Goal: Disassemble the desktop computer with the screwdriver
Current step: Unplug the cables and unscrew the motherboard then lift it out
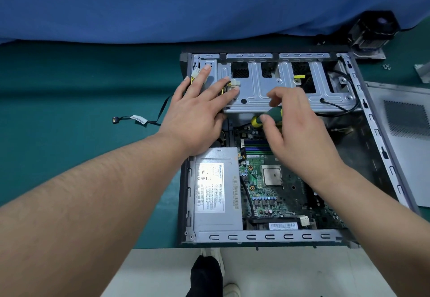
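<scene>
Both hands work inside the open grey steel desktop case [267, 236] lying on the green mat — left hand [197, 112] flat, bracing the drive cage [290, 99]; right hand [300, 129] gripping the green-and-yellow screwdriver [267, 116]. Case looks heavy, rigid, sharp-edged — best held by its frame.

- Left hand [197, 112] reaches forward, palm down, fingers [204, 73] spread and straight.
- Right hand [300, 129] reaches forward too, fingers curled, thumb and fingertips pinching.
</scene>
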`<state>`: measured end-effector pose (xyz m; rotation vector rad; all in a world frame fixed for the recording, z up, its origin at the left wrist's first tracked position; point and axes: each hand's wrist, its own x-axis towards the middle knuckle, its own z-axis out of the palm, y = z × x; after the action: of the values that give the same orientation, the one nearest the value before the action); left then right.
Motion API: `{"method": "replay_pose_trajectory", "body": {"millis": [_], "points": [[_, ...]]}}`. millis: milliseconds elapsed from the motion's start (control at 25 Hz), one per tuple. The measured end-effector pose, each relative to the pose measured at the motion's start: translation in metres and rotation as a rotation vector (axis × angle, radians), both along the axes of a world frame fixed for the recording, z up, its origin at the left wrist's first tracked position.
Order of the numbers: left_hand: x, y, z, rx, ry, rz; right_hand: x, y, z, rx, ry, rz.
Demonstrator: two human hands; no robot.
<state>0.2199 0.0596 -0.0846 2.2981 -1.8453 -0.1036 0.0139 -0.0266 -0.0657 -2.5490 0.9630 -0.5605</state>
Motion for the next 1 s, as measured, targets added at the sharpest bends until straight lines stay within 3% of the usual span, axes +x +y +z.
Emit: {"method": "replay_pose_trajectory", "body": {"millis": [200,520,1000], "points": [[0.000,0.000,-0.001,-0.014,0.001,0.002,-0.003,0.000,-0.004,0.096,-0.015,-0.004],[0.001,-0.001,-0.004,-0.020,-0.007,-0.003,-0.002,0.005,-0.004,-0.086,0.108,-0.058],[0.001,-0.001,-0.004,-0.024,-0.013,0.000,0.003,0.011,-0.003,-0.122,0.114,-0.077]]}}
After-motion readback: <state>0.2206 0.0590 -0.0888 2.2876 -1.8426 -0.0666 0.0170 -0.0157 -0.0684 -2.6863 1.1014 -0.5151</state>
